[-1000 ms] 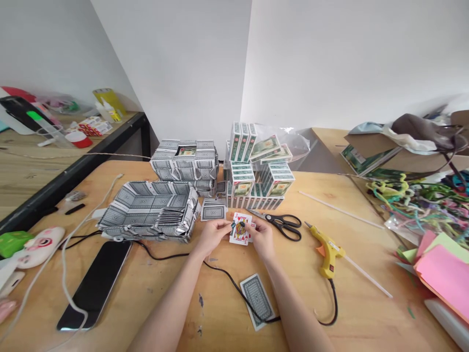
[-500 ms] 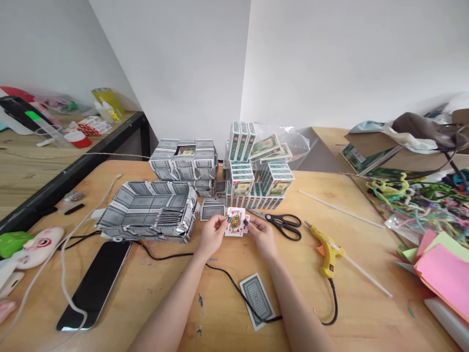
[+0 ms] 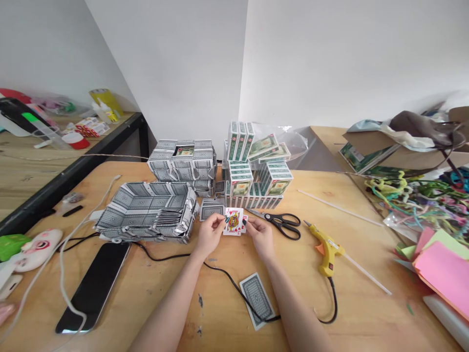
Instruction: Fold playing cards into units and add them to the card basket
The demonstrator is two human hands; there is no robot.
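Face up between my hands is a jack of hearts playing card (image 3: 233, 221), with part of another red-marked card (image 3: 244, 223) showing behind its right edge. My left hand (image 3: 209, 234) pinches the jack's left side. The right side of the pair is gripped by my right hand (image 3: 261, 236). Just behind my fingers lies a small pile of face-down cards (image 3: 211, 211). A single face-down card (image 3: 255, 298) rests between my forearms, a black cable crossing it. To the left stands an open tray made of folded cards (image 3: 139, 200).
Stacked card boxes (image 3: 252, 200) and a folded-card box (image 3: 183, 164) stand at the back. Black-handled scissors (image 3: 284, 222) and a yellow glue gun (image 3: 328, 252) lie on the right. A phone (image 3: 94, 286) is at left, near cables. Coloured paper (image 3: 445, 266) sits far right.
The whole view has shifted very slightly. Both hands keep their hold on the cards, which stay in nearly the same place over the table.
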